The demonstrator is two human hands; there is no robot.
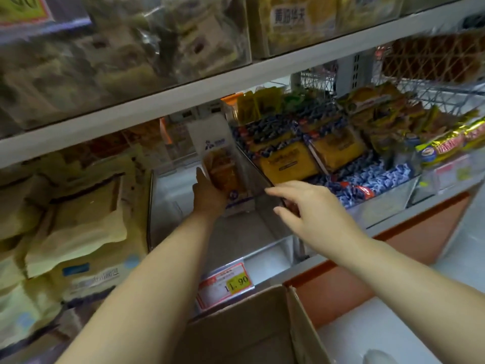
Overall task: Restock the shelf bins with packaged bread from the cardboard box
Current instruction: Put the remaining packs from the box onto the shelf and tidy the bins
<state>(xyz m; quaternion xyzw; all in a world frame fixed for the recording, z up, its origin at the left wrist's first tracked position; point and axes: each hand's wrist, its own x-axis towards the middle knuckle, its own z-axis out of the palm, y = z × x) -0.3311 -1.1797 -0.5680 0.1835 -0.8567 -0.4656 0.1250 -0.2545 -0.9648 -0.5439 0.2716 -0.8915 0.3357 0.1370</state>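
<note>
A white bread package [215,156] with a clear window stands upright deep in a clear shelf bin [267,254], against the bin's right wall. My left hand [208,195] reaches into the bin and grips the package from its left side and bottom. My right hand [301,206] hovers with fingers spread and relaxed over the clear divider [256,169] on the bin's right side, holding nothing. The cardboard box [252,327] sits open below the shelf edge, its inside dark.
Pale yellow bread bags [78,227] fill the bin on the left. Blue-patterned bread packs [288,158] and yellow snack bags [446,145] fill the bins on the right. A price tag [225,285] hangs on the shelf edge. An upper shelf [183,101] overhangs.
</note>
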